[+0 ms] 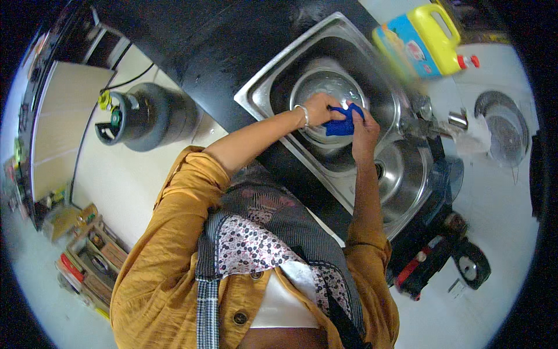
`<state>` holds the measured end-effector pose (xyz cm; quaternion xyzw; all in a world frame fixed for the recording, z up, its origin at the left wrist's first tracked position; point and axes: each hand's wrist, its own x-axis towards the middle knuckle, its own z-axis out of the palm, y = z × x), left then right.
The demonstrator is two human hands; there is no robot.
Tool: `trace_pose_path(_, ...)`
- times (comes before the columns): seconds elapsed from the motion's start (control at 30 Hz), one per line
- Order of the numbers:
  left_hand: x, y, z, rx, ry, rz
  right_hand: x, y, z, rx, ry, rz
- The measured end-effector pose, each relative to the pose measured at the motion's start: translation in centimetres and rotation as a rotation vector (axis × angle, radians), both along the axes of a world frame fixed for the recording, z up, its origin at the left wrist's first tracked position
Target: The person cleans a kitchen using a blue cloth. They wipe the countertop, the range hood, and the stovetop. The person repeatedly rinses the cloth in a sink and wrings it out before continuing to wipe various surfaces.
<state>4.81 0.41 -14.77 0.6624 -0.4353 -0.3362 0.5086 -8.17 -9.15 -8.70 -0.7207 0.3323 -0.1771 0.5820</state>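
A small blue cloth (339, 125) is stretched between my two hands over the sink (279, 75). My left hand (318, 109), with a bracelet at its wrist, is closed on the cloth's left edge. On the other side, my right hand (365, 129) pinches its right edge. Just beneath them, in the larger basin, stands a round metal bowl (296, 87) that holds what looks like water. My hands and the cloth hide part of the bowl.
A smaller round basin (407, 180) adjoins on the right, with the faucet (421, 125) beyond. A yellow jug (433, 35) with a red cap stands behind the sink. Strainers (505, 128) are at far right. A gas cylinder (157, 116) stands left of the black counter (197, 41).
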Motion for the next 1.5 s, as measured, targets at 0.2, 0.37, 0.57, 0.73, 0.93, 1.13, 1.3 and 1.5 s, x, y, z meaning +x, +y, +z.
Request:
trace_pose_path(0.2, 1.1, -0.2, 2.7, -0.17, -0.393, 0.122, -2.7, -1.6, -2.6, -0.551, 0.164, 0.1)
trace_pose_path(0.37, 1.8, -0.8, 4.8, -0.102, 0.099, 0.189, -3.5, -3.7, -6.2, 0.171, 0.092, -0.345)
trace_pose_path(0.57, 7.0, -0.5, 5.5, -0.163, 0.072, 0.463, -2.9, -6.9, -2.4, -0.045, -0.167, -0.597)
trace_pose_path(0.73, 7.5, 1.0, 3.6, 0.186, -0.094, 0.222, -4.7, -8.8, -6.6, -0.477, 0.2, -0.463)
trace_pose_path(0.93, 5.5, 1.7, -2.2, 0.201, 0.047, 0.155, -1.2, -5.9, -13.8, -0.696, 0.598, -0.042)
trace_pose_path(1.13, 3.3, 1.9, -1.3, 0.28, 0.0, 0.137, 1.1, -2.6, -22.7, -0.698, 0.736, 0.291)
trace_pose_path(1.3, 2.8, 1.1, -4.0, 0.367, 0.21, 0.265, 0.2, -3.3, -17.0, -0.435, 0.692, 0.148)
trace_pose_path(1.5, 0.9, -2.8, -7.4, 0.457, 1.181, 0.388, 2.5, -1.4, -9.2, 0.406, -0.325, 0.109)
